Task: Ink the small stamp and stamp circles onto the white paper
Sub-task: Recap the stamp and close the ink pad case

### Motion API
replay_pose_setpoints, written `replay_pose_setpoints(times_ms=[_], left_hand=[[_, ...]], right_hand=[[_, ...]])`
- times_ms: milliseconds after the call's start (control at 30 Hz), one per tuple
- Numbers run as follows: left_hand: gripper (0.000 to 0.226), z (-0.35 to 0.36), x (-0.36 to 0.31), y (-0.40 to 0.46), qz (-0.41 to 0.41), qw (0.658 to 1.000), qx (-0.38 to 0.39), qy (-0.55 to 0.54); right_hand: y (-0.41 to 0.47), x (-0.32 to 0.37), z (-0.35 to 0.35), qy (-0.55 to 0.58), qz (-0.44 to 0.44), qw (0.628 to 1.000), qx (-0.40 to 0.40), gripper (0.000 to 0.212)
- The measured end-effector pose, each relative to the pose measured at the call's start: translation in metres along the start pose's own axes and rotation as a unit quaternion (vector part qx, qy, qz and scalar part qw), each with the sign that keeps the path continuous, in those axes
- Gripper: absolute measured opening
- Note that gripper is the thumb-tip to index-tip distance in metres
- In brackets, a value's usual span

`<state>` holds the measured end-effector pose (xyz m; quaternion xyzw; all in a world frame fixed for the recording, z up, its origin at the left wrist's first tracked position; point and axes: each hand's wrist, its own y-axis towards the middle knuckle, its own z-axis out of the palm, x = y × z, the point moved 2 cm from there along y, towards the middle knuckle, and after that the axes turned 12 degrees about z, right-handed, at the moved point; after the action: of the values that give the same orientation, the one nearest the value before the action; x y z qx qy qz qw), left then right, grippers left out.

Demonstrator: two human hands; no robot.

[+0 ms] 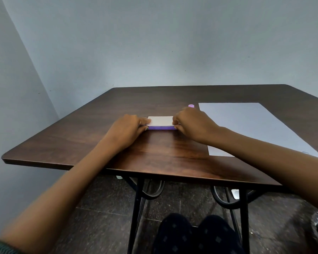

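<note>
I sit at a dark brown wood-grain bench (154, 156) with black metal legs, and both my hands are on a flat rectangular ink pad case (161, 123) with a white lid and a purple base, lying near the middle of the bench top. My left hand (128, 126) is closed on the case's left end, fingers curled over the lid edge and thumb low against the purple side. My right hand (188, 122) is closed on the right end in the same pinching way, fingertips at the seam between lid and base. The lid looks flat on the base; I cannot tell whether it has lifted at all.

The small purple round stamp (191, 106) stands just behind my right hand, on the bench, between the case and the near-left corner of the large white paper sheet (246, 125). My right knuckles hide its lower part. The sheet lies flat to the right, apart from the case, and my right forearm crosses over its near edge, covering that corner. I see no clear stamped circles on the part that shows.

Beyond the bench are plain pale blue-grey walls (154, 43). Under it are a dark speckled tile floor (99, 208) and my knees in dark patterned trousers (196, 233)
</note>
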<state>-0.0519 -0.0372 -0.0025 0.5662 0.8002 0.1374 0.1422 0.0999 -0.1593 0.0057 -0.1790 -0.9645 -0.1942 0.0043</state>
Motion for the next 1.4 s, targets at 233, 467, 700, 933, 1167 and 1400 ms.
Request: replay_pose_setpoints(times_ms=[233, 467, 700, 933, 1167, 1400], left_hand=[[0.035, 0.007, 0.014, 0.027, -0.017, 1.000, 0.012, 0.009], [0.035, 0.009, 0.020, 0.030, -0.044, 0.998, -0.014, -0.042], [0.036, 0.009, 0.021, 0.027, -0.064, 0.993, -0.035, -0.090], [0.049, 0.011, 0.027, 0.024, -0.103, 0.982, -0.049, -0.149], [0.051, 0.010, 0.003, 0.026, -0.078, 0.986, -0.110, -0.099], [0.046, 0.010, -0.082, 0.034, 0.010, 0.971, -0.164, -0.174]], right_hand=[[0.026, -0.001, -0.001, -0.084, -0.010, 0.996, -0.032, 0.018], [0.033, 0.004, -0.002, -0.121, -0.002, 0.992, -0.037, 0.016], [0.039, 0.001, 0.002, -0.096, 0.010, 0.995, -0.026, 0.016], [0.037, -0.010, 0.001, 0.014, 0.020, 0.999, -0.037, 0.021], [0.018, -0.015, -0.018, 0.037, 0.000, 0.995, -0.092, 0.028], [-0.008, -0.058, -0.045, 0.053, 0.015, 0.997, -0.062, 0.032]])
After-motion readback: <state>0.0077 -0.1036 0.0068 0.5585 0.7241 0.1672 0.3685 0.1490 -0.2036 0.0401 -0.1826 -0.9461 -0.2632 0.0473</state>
